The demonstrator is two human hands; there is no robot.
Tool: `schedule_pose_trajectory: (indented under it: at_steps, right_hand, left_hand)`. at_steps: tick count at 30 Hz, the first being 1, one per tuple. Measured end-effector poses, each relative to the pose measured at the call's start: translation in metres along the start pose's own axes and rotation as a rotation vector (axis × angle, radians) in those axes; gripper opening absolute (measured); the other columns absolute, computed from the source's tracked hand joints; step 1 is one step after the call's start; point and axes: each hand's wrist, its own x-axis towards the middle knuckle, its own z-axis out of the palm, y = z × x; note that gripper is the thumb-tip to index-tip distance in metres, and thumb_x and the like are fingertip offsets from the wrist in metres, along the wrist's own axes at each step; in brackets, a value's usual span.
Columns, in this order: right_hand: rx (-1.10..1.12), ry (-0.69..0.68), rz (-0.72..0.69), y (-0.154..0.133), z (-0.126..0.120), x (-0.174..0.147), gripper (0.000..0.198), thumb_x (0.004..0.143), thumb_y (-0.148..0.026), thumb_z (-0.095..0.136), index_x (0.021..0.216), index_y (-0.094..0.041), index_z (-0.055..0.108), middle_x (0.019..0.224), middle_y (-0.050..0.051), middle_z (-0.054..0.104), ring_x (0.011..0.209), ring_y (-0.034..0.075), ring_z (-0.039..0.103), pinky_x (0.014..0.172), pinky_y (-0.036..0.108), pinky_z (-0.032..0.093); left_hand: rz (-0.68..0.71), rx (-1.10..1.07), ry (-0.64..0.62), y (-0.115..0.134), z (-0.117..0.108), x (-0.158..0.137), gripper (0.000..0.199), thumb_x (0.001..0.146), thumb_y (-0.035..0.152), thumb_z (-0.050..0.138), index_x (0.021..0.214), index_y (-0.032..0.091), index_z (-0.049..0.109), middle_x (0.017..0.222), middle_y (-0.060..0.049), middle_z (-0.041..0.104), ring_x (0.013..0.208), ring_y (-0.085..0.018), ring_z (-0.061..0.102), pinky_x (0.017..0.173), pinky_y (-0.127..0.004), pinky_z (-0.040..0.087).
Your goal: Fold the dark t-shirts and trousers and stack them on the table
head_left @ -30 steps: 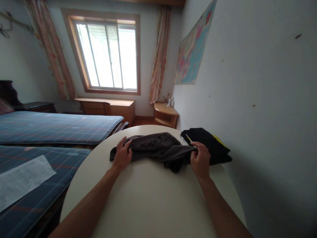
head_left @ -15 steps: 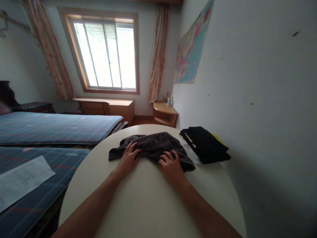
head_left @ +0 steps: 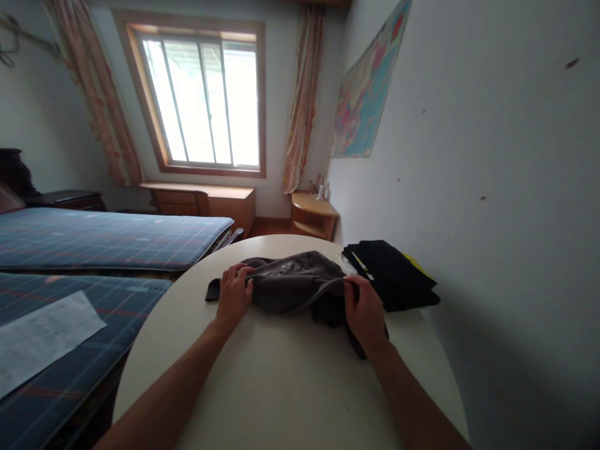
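The right hand [head_left: 366, 311], I see, pinches the dark grey garment [head_left: 289, 292] over the worktop [head_left: 281, 387], the left hand [head_left: 234, 294] gripping its other side.

2 hands [head_left: 234, 290], 1 garment [head_left: 285, 292], 1 table [head_left: 281, 381], 1 pile of dark cloth [head_left: 398, 281], 2 mattresses [head_left: 112, 237], 1 sheet of paper [head_left: 51, 340], 1 window [head_left: 192, 103], 2 curtains [head_left: 302, 109], 1 map [head_left: 363, 97].

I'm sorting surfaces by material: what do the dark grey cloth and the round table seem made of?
Dark grey cloth: matte fabric, by its soft folds; fibre can't be told. Round table: smooth, low-sheen, perhaps laminate or painted board, since no grain shows.
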Motion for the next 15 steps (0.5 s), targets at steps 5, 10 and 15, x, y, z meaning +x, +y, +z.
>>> schedule_pose_trajectory:
  at_steps: [5, 10, 15]
  right_hand:
    - [-0.008, -0.054, 0.138, 0.02, 0.0, 0.004, 0.028, 0.098, -0.042, 0.041, 0.103, -0.021, 0.06, 0.098, 0.01, 0.07, 0.091, 0.025, 0.067, 0.085, 0.037, 0.05]
    - [-0.01, -0.134, 0.245, 0.035, 0.005, 0.003, 0.035, 0.097, -0.047, 0.04, 0.103, -0.019, 0.061, 0.096, 0.01, 0.071, 0.087, 0.026, 0.067, 0.082, 0.038, 0.049]
    - [0.017, -0.134, 0.294, 0.038, 0.003, 0.004, 0.037, 0.095, -0.049, 0.041, 0.102, -0.019, 0.062, 0.095, 0.011, 0.071, 0.088, 0.027, 0.067, 0.082, 0.038, 0.049]
  left_hand:
    - [0.311, -0.147, -0.242, 0.034, -0.01, -0.009, 0.014, 0.091, 0.022, 0.05, 0.097, 0.021, 0.062, 0.092, -0.005, 0.067, 0.091, -0.022, 0.061, 0.099, -0.041, 0.039]
    - [0.61, -0.309, -0.599, 0.064, -0.014, -0.027, 0.03, 0.084, 0.043, 0.066, 0.106, 0.023, 0.062, 0.094, -0.002, 0.071, 0.09, -0.02, 0.065, 0.1, -0.039, 0.036]
    - [0.595, -0.247, -0.566, 0.084, -0.007, -0.042, 0.018, 0.087, 0.036, 0.065, 0.1, 0.024, 0.066, 0.096, -0.003, 0.07, 0.092, -0.019, 0.063, 0.095, -0.037, 0.039]
